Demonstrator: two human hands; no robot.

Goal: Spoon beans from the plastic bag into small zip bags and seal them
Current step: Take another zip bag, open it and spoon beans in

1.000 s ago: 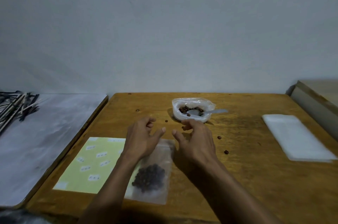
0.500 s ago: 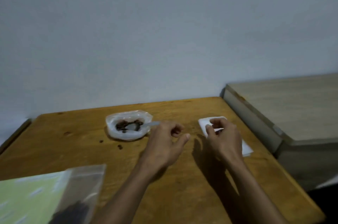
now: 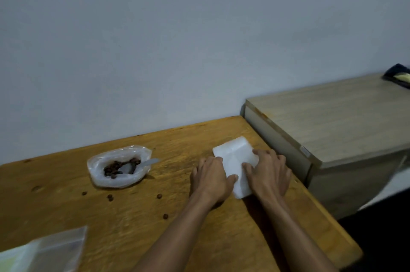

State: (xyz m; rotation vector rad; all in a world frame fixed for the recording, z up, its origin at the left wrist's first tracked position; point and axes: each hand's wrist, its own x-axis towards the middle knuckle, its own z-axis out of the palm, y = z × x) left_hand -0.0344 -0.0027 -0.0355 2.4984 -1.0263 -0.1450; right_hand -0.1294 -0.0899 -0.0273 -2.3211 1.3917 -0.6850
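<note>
White zip bags [image 3: 235,165] lie stacked near the surface's [image 3: 133,227] right edge, my left hand [image 3: 210,179] and right hand [image 3: 268,174] resting flat on them, fingers spread, gripping nothing. I judge them thin, slick and limp; peeling one by a corner should work. Bean bag [image 3: 118,166] sits left.

1. There is one view only, a wide-angle camera worn on the person's head.
2. It looks forward and down across the table [image 3: 133,223] toward the wall [image 3: 177,38], turned toward the table's right end.
3. It sits close: both forearms enter from the bottom edge.
4. The table's left part is cut off; a cabinet [image 3: 332,121] fills the right.
</note>
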